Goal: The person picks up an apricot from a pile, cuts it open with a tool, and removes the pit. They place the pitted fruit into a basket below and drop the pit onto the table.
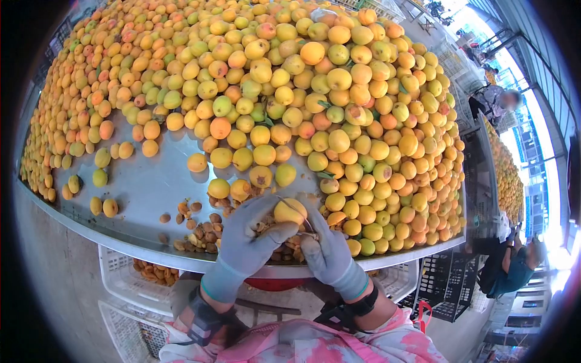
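Note:
A yellow apricot [290,211] sits in the fingers of my gloved left hand [247,233], which is closed around its left side over the front edge of the metal table. Close against the fruit's right side is my gloved right hand [330,249], its fingers pinched on a thin, dark metal tool [310,226] that curves along the apricot; the rest of the tool is hidden. Brown apricot pits [207,235] lie in a small heap left of my left hand. Whole apricots [366,215] are piled right beside my right hand.
A big heap of apricots [242,72] covers much of the metal table [154,181]. Below its rim stand a white crate [115,272] with apricot halves, a red container [274,284] and black crates [448,281]. Other people [514,269] are at the right.

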Tool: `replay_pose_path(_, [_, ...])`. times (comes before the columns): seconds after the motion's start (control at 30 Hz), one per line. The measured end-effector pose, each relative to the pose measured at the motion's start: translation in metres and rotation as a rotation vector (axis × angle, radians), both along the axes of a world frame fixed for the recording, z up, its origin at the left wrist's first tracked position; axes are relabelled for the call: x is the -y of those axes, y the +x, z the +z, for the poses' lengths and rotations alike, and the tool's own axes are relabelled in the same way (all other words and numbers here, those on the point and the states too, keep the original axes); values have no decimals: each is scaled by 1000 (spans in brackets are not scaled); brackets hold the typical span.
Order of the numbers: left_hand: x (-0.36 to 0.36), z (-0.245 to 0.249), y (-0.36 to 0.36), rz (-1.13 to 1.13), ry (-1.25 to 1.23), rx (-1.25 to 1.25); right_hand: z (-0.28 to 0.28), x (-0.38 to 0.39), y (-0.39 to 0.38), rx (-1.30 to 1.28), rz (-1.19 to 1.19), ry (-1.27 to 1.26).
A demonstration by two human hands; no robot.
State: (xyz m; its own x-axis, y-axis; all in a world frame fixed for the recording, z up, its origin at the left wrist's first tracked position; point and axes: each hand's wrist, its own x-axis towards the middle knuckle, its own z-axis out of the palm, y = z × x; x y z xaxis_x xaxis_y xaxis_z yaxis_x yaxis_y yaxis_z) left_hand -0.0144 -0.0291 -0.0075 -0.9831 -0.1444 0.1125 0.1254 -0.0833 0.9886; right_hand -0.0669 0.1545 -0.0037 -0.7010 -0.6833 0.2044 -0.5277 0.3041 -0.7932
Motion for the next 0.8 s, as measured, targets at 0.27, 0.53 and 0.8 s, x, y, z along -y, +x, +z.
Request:
replay_pose_path(0.27, [-21, -7, -1, 163, 650, 95, -4, 8, 0, 71, -30, -21])
replay_pose_path(0.53, [-10, -8, 6, 137, 144, 33, 2, 3, -7, 5, 51, 57])
replay_pose_path(0.8, [-25, -12, 0, 187, 631, 159, -9, 5, -2, 74, -27, 11])
